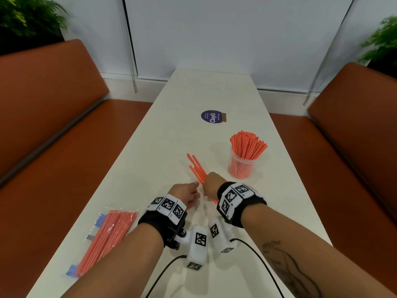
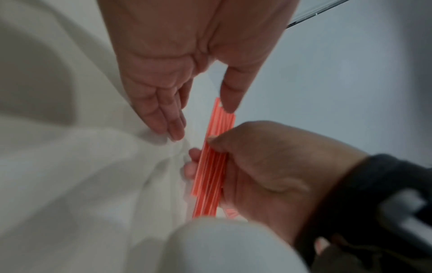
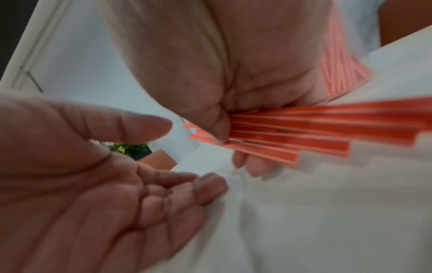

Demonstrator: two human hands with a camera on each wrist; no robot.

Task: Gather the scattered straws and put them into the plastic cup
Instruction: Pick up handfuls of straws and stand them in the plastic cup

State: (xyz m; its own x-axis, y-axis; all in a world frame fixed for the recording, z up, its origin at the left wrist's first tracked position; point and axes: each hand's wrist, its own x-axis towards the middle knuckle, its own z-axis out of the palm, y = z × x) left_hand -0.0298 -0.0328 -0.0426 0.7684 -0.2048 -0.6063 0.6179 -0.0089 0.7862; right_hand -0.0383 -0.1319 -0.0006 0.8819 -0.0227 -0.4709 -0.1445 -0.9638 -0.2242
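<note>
A long white table (image 1: 163,134) runs away toward a pale wall with white blinds (image 1: 214,35). There's a round dark purple sticker with white lettering (image 1: 211,116) stuck near the middle of the table, toward the far end. By the near left edge sits a clear plastic packet of red-orange straws with blue ends (image 1: 105,235). Rust-orange padded benches flank both long sides, left (image 1: 47,117) and right (image 1: 352,125), with leafy green plants behind each, left (image 1: 28,14) and right (image 1: 382,39)

Small print on the round sticker (image 1: 211,116), too tiny to read.
</note>
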